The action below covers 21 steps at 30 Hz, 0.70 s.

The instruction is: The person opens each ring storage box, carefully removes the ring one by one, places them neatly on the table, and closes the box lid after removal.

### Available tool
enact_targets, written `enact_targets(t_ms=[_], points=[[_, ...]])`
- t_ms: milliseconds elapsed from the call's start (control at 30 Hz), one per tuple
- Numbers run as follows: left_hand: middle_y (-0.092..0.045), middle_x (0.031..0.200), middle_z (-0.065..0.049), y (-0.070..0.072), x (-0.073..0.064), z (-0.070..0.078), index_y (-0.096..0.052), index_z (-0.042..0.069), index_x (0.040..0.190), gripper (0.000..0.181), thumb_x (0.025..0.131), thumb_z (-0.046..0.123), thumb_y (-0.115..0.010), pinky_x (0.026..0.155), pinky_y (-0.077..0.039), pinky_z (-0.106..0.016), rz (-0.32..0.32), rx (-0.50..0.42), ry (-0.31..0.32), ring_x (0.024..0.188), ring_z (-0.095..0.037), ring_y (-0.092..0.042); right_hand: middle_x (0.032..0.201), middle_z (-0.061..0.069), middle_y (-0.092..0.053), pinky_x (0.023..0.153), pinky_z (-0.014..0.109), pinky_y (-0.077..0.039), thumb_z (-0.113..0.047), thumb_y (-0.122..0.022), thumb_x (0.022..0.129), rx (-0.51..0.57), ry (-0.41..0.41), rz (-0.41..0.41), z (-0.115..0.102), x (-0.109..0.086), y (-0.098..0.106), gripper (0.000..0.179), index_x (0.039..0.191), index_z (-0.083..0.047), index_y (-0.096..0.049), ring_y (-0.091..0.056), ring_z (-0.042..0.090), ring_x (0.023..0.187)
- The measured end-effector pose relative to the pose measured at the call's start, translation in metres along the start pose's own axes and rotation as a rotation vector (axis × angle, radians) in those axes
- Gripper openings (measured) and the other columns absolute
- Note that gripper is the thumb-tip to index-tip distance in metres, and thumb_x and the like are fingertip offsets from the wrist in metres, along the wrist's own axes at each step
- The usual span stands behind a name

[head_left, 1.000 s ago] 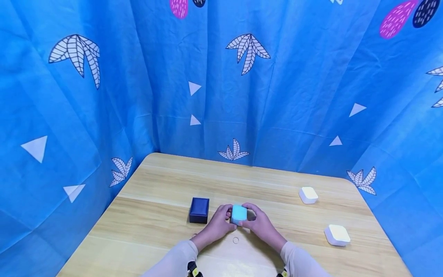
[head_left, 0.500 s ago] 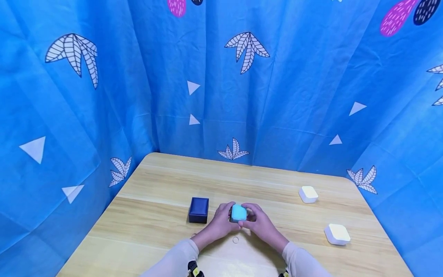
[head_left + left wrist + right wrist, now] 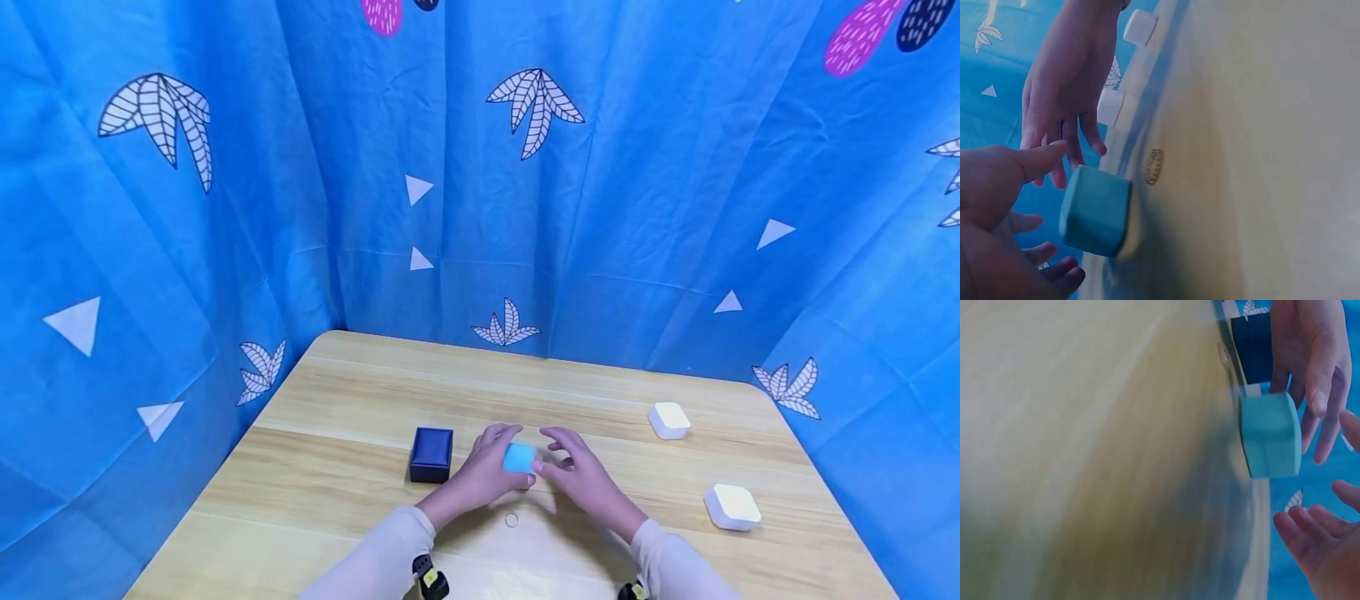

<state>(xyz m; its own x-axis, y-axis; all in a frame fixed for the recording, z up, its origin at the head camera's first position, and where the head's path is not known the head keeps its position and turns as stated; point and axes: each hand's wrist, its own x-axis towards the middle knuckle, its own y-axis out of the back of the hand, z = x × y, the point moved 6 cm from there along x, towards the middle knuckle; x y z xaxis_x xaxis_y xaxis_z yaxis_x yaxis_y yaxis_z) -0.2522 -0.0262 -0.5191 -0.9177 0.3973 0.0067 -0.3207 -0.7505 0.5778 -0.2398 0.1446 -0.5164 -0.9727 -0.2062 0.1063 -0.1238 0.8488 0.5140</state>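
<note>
A small turquoise box with rounded corners, its lid closed, sits on the table between the hands. My left hand is at its left side, thumb and fingers spread around it with no grip; the left wrist view shows the fingers apart from the box. On the right, my right hand has its fingers loosely spread, away from the box in the right wrist view. A ring lies on the table just in front of the box; a patterned band shows in the left wrist view.
A dark blue box stands left of the left hand on the wooden table. Two white rounded boxes stand at the right, one farther back, one nearer. A blue patterned curtain hangs around the table.
Both hands have loosened from the turquoise box and let it go; the right hand has drawn away to the right. A second ring, partly seen by the left wrist earlier, is now hidden.
</note>
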Motion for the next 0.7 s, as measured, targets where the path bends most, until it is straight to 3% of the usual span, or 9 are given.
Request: enact_targets(t_ms=[167,400,600,700], points=[[-0.033,0.159,-0.011,0.0,0.005,0.01,-0.035,0.016,0.157,0.087,0.086,0.04,-0.078,0.108,-0.042,-0.058,-0.022,0.054,-0.007,0.143,-0.034,-0.035,0.149,0.012,-0.045,0.095,0.037,-0.052,-0.032,-0.073,0.092,-0.019,-0.001,0.006,0.004,-0.004,0.018,0.063,0.146,-0.009,-0.05,-0.051,0.034,0.128],[-0.03,0.161,-0.009,-0.004,0.013,0.023,-0.033,0.02,0.158,0.086,0.087,0.042,-0.077,0.111,-0.039,-0.06,-0.056,0.045,0.001,0.146,-0.034,-0.032,0.147,0.014,-0.046,0.094,0.036,-0.053,-0.032,-0.074,0.091,-0.065,0.001,0.057,0.011,-0.014,0.049,0.064,0.146,-0.009,-0.05,-0.051,0.036,0.127],[-0.029,0.162,-0.009,-0.014,0.021,0.039,-0.031,0.024,0.159,0.087,0.087,0.044,-0.077,0.114,-0.036,-0.058,-0.076,0.051,-0.027,0.148,-0.032,-0.029,0.147,0.018,-0.045,0.096,0.049,-0.052,-0.031,-0.073,0.093,-0.128,0.024,0.101,0.015,-0.026,0.074,0.063,0.146,-0.008,-0.048,-0.051,0.038,0.127],[-0.029,0.162,-0.009,-0.021,0.025,0.048,-0.029,0.025,0.159,0.089,0.087,0.045,-0.077,0.115,-0.035,-0.057,-0.091,0.09,-0.046,0.148,-0.031,-0.029,0.148,0.017,-0.045,0.096,0.05,-0.052,-0.031,-0.072,0.094,-0.167,0.021,0.123,0.019,-0.031,0.086,0.063,0.147,-0.007,-0.047,-0.051,0.036,0.127]])
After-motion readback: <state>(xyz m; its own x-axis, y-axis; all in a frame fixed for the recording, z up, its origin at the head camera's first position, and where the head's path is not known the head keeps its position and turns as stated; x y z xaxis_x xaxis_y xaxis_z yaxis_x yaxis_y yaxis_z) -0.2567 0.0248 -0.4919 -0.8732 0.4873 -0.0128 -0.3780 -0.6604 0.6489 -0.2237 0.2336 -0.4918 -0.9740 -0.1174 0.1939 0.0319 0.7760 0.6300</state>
